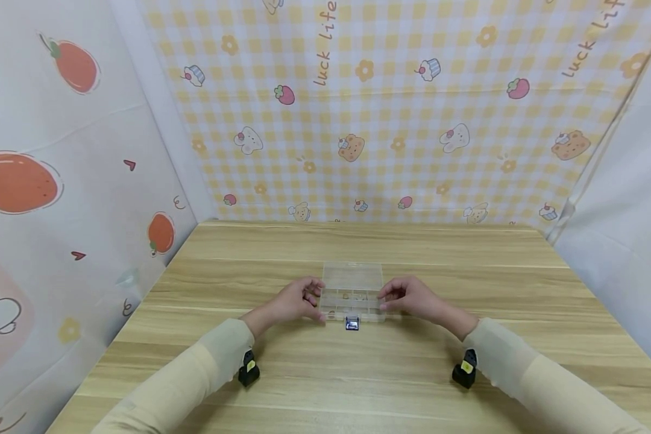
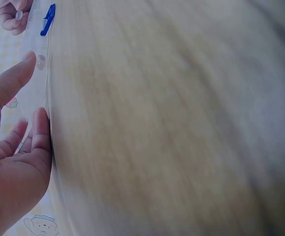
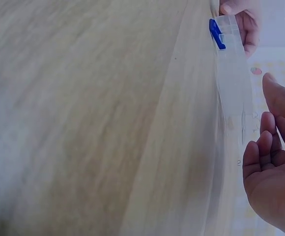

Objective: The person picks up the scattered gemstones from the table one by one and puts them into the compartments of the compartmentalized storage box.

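Observation:
A clear plastic compartment box [image 1: 352,304] lies on the table with its lid [image 1: 352,275] raised at the back. A blue latch [image 1: 352,323] hangs at its front edge. Small pieces, too small to identify, show in some compartments. My left hand [image 1: 305,298] is at the box's left side, thumb by the front corner and fingers loosely bent along the side. On the opposite side is my right hand [image 1: 407,297], its fingertips right at the box's edge. In the right wrist view that hand's thumb stands apart from its loosely bent fingers [image 3: 264,142].
The wooden table [image 1: 352,374] extends around the box. A yellow checked curtain [image 1: 380,169] hangs behind the table, with a printed white curtain [image 1: 103,157] on the left. Each sleeved wrist wears a small black camera [image 1: 248,369].

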Motion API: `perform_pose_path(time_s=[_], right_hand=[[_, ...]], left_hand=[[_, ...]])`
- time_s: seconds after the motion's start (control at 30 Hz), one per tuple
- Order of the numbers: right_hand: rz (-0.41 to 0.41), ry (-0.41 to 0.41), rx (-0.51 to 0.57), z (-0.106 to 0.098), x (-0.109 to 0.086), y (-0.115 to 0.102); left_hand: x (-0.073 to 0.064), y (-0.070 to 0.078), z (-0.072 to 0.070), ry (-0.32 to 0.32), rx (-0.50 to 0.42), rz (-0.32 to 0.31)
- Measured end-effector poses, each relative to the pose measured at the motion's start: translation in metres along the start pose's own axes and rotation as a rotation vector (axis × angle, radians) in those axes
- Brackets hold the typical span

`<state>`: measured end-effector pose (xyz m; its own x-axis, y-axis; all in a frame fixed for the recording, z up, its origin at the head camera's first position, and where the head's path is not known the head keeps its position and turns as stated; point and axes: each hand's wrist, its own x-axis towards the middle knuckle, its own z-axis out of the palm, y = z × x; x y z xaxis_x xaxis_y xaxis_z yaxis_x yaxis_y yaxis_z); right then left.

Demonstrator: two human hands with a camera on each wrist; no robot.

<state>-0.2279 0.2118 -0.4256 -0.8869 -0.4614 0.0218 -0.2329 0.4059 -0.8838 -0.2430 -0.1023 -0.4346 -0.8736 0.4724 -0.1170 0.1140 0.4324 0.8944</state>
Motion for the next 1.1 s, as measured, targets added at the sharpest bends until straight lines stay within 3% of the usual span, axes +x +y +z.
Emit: perform_pose_path(time_s=[0.33,1.1], right_hand=[[0.005,-0.011,-0.065,0.0024,0.0022,0.0016],[0.025,-0.033,-0.074,0.0043,0.0016,-0.0038]], left_hand=[[0.0002,0.0002,-0.0002,-0.002,0.006,0.002],[0.0004,-0.0001,0.0009,0.008,-0.032,0.008]])
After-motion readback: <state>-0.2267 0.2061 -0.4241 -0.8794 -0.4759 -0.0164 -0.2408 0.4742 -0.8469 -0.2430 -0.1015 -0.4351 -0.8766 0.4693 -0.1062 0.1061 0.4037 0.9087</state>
